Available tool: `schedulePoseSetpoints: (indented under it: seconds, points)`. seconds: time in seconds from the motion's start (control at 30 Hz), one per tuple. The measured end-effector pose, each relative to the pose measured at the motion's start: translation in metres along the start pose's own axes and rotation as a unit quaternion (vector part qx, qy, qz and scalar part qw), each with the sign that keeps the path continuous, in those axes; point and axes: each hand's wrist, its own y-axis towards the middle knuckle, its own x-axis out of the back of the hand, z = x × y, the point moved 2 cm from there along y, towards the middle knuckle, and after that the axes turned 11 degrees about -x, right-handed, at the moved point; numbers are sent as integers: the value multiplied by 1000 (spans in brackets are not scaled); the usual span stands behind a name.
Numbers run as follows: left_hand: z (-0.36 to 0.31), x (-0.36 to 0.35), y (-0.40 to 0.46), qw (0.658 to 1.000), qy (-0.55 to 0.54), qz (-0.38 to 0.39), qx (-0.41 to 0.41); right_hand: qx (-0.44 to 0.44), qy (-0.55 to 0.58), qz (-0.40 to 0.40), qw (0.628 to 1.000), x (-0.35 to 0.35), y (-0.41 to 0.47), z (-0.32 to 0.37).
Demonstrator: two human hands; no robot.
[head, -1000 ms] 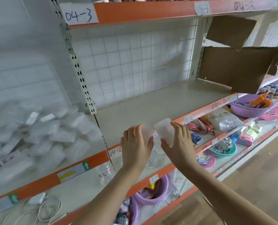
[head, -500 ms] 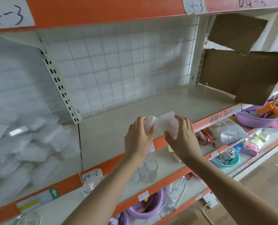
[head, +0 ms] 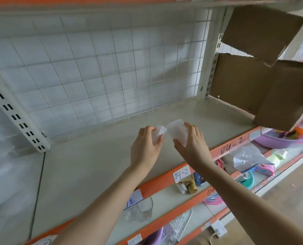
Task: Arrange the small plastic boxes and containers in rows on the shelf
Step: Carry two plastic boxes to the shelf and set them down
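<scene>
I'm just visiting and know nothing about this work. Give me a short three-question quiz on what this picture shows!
1. True or false: the left hand and the right hand each hold a small translucent box.
2. Where are the hands? A) over the bare grey shelf B) inside the cardboard box C) by the glass tumbler
3. Fill in: the label on the shelf's orange edge reads ____.

Key: 1 true: left box, right box. 2 A. 3 04-2.

Head view, close, looking down onto shelf [head: 97, 167].
</scene>
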Motion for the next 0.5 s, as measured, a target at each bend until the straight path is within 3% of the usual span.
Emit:
schedulePoseSetpoints:
  seconds: [0.13,0.3,0.5]
  points:
    - [-3,-37,24,997,-68,-45,12,-6,41,21,999,6,40,-30]
    - [-15,-90,50,985,-126,-75,94,3,83,70,994,12,90,-74]
    - [-43,-138,72,976,-111,-80,170,-4,127,106,986,24,141,-122]
